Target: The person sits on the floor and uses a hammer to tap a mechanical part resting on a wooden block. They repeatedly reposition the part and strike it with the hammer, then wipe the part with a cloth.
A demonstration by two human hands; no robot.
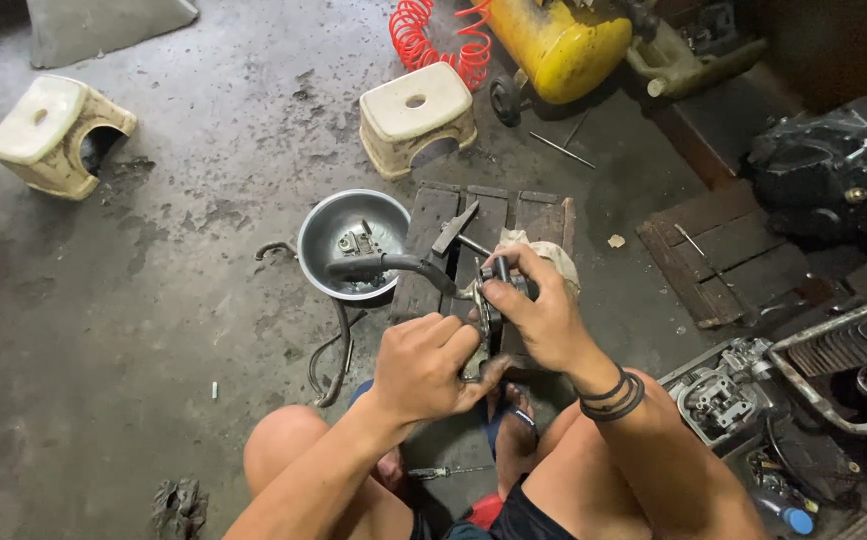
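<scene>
My left hand (pixel 426 366) is closed around the lower end of a small dark metal part (pixel 484 318) held over my knees. My right hand (pixel 537 308) grips the same part from above, fingers pinched on its black top. Just beyond my hands a hammer (pixel 454 230) lies on a low slatted wooden stool (pixel 546 215), with a bent black handle (pixel 386 264) reaching left toward a metal bowl (pixel 326 238) that holds small metal pieces. A dirty rag sits under my right hand.
Two cream plastic stools (pixel 417 115) (pixel 54 130) stand on the oily concrete floor. A yellow compressor tank (pixel 559 40) with a red coiled hose (pixel 419 30) is at the back. Engine parts (pixel 729 395) and a black engine block (pixel 829 165) lie on the right. A screwdriver (pixel 449 470) lies between my feet.
</scene>
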